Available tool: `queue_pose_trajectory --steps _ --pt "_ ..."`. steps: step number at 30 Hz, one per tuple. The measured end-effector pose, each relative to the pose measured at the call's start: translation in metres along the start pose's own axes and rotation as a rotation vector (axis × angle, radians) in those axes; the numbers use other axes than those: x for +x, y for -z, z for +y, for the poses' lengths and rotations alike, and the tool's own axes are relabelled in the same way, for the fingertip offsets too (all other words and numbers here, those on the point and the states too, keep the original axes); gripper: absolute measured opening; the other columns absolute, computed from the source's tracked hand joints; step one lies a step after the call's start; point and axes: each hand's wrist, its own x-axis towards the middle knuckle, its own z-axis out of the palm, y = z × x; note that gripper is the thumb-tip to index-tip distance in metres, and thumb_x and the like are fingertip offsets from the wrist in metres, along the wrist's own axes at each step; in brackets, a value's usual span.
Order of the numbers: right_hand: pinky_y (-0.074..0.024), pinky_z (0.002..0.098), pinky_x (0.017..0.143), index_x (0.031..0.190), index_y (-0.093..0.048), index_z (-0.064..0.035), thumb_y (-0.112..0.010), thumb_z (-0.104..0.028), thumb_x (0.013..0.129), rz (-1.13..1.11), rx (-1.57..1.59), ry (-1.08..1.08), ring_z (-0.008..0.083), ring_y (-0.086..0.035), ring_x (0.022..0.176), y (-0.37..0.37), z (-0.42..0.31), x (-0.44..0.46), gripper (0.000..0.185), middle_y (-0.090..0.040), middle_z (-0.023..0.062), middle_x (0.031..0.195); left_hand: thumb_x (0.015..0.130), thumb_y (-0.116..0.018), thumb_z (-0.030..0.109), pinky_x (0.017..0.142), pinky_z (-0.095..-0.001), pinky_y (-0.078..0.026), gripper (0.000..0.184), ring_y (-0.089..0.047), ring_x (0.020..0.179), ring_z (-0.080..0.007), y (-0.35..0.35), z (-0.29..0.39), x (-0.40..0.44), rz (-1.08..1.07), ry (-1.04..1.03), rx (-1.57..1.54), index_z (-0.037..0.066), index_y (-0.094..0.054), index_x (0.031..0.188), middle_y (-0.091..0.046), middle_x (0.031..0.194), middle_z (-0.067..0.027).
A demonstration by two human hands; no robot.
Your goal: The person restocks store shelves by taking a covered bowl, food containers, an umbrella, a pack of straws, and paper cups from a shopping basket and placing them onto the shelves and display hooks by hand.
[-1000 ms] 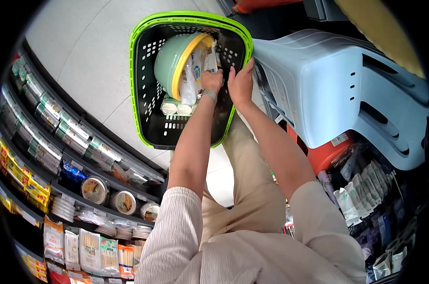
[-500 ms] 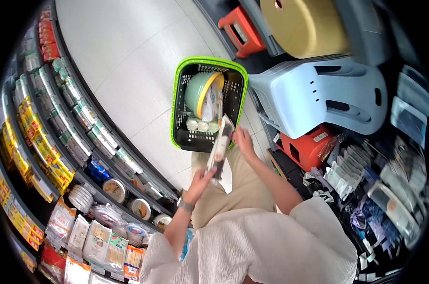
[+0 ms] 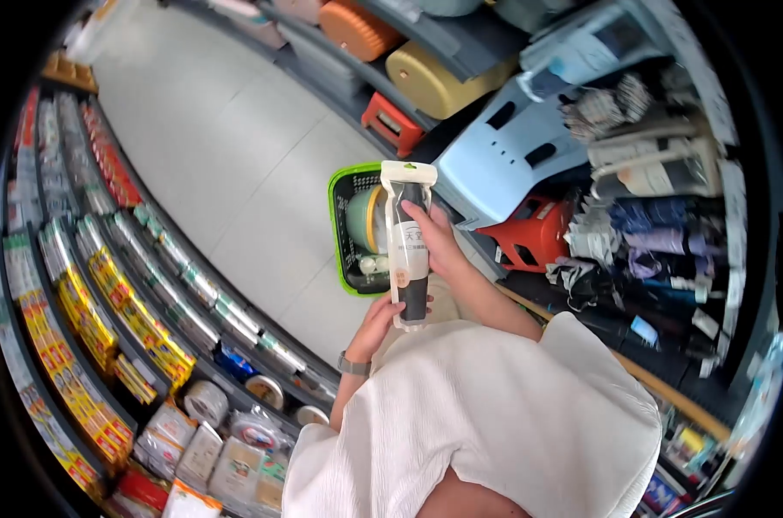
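Observation:
A black folding umbrella (image 3: 415,289) in a clear and white package is held upright in front of my body, its label facing me. My left hand (image 3: 377,326) grips its lower end, the thumb on the front. Higher up, my right hand (image 3: 441,243) is closed around its right side with the thumb across the front. Behind the package, a black shopping basket with a bright green rim (image 3: 333,226) is partly covered. In it I see a green bowl-like item with a yellow rim (image 3: 361,216) and some small pale cylindrical items (image 3: 374,264).
Curved shelves of packaged goods (image 3: 141,302) line the left side. To the right are a light blue plastic chair (image 3: 486,173), a red stool (image 3: 534,237) and a rack with more umbrellas (image 3: 659,177). Tiled floor (image 3: 236,164) runs between the shelves.
The umbrella has come up closer and turned more upright, its label now facing me. My right hand, apart from it before, now grips it. The view has shifted, showing more of the right-hand rack.

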Motion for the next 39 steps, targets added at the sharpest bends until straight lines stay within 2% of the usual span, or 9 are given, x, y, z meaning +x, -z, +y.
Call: queue_pose_trajectory --steps 5,15,18,21,24,26,27,34,39 --pt "-0.0538 0.0262 0.075 0.12 -0.061 -0.0036 -0.068 -0.017 0.096 -0.025 -0.201 0.432 0.008 -0.064 0.089 -0.016 -0.044 -0.055 0.028 -0.068 0.0019 0.104 0.106 -0.053 0.025 0.097 -0.0277 -0.046 0.04 -0.058 0.11 -0.0124 -0.027 0.041 0.015 0.135 -0.181 0.567 -0.001 -0.055 0.136 -0.064 0.123 -0.0066" --pt "-0.0481 0.0293 0.095 0.131 -0.053 -0.0015 -0.073 -0.014 0.092 -0.054 -0.445 0.729 0.0111 -0.058 0.11 -0.007 -0.074 -0.139 0.045 -0.064 0.0052 0.12 0.1 -0.061 0.009 0.105 -0.03 -0.044 0.038 -0.058 0.121 -0.0163 -0.134 0.136 0.041 -0.001 -0.625 0.56 -0.004 -0.05 0.134 -0.062 0.128 -0.0119" --pt "-0.047 0.0302 0.097 0.132 -0.052 -0.0008 -0.075 -0.015 0.09 -0.039 -0.521 0.86 0.0117 -0.057 0.111 0.006 -0.068 -0.144 0.051 -0.064 0.007 0.12 0.101 -0.062 0.014 0.084 -0.0226 -0.049 0.026 -0.062 0.099 -0.007 -0.168 0.135 0.049 0.027 -0.706 0.644 -0.003 -0.061 0.12 -0.069 0.111 -0.006" --pt "-0.0524 0.0278 0.09 0.138 -0.049 -0.0012 -0.072 -0.009 0.092 -0.016 -0.571 0.861 0.0099 -0.057 0.112 0.012 -0.078 -0.162 0.052 -0.062 0.0045 0.123 0.101 -0.063 0.016 0.073 -0.0199 -0.047 0.023 -0.062 0.086 -0.004 -0.193 0.126 0.058 0.087 -0.79 0.571 -0.004 -0.066 0.112 -0.071 0.098 -0.0035" --pt "-0.0502 0.0274 0.092 0.135 -0.053 -0.0009 -0.069 -0.014 0.095 -0.043 -0.549 0.84 0.01 -0.058 0.11 0.024 -0.095 -0.183 0.044 -0.063 0.0044 0.123 0.101 -0.064 0.016 0.072 -0.0195 -0.048 0.023 -0.062 0.082 -0.0042 -0.22 0.124 0.06 0.056 -0.77 0.607 -0.005 -0.066 0.11 -0.072 0.094 -0.0037" --pt "-0.0484 0.0295 0.093 0.128 -0.058 0.0017 -0.067 -0.018 0.097 -0.059 -0.305 0.85 0.0105 -0.059 0.107 0.035 -0.103 -0.188 0.038 -0.065 0.0057 0.119 0.1 -0.065 0.016 0.069 -0.0193 -0.048 0.023 -0.062 0.079 -0.004 -0.241 0.12 0.061 0.036 -0.771 0.632 -0.005 -0.067 0.107 -0.072 0.092 -0.0035" --pt "-0.0495 0.0278 0.089 0.126 -0.059 0.0013 -0.061 -0.019 0.101 -0.004 -0.273 0.965 0.0093 -0.06 0.103 0.04 -0.107 -0.188 0.032 -0.066 0.0043 0.116 0.1 -0.065 0.016 0.069 -0.0194 -0.048 0.023 -0.062 0.078 -0.0039 -0.252 0.12 0.06 0.007 -0.741 0.656 -0.006 -0.068 0.106 -0.072 0.091 -0.0037" --pt "-0.047 0.0206 0.078 0.11 -0.068 0.0027 -0.064 -0.015 0.1 0.284 -0.169 1.269 0.0043 -0.06 0.089 0.056 -0.186 -0.225 0.021 -0.07 0.0007 0.099 0.097 -0.068 0.013 0.07 -0.0199 -0.051 0.027 -0.065 0.082 -0.0057 -0.324 0.119 0.097 -0.156 -0.622 0.63 -0.009 -0.068 0.112 -0.074 0.097 -0.0083" --pt "-0.0474 0.022 0.074 0.105 -0.07 0.0048 -0.067 -0.015 0.097 0.352 -0.114 1.306 0.005 -0.061 0.084 0.081 -0.24 -0.224 0.021 -0.071 0.003 0.095 0.098 -0.068 0.017 0.065 -0.0194 -0.049 0.024 -0.063 0.076 -0.0046 -0.367 0.126 0.156 -0.305 -0.658 0.66 -0.006 -0.069 0.106 -0.072 0.091 -0.0034"
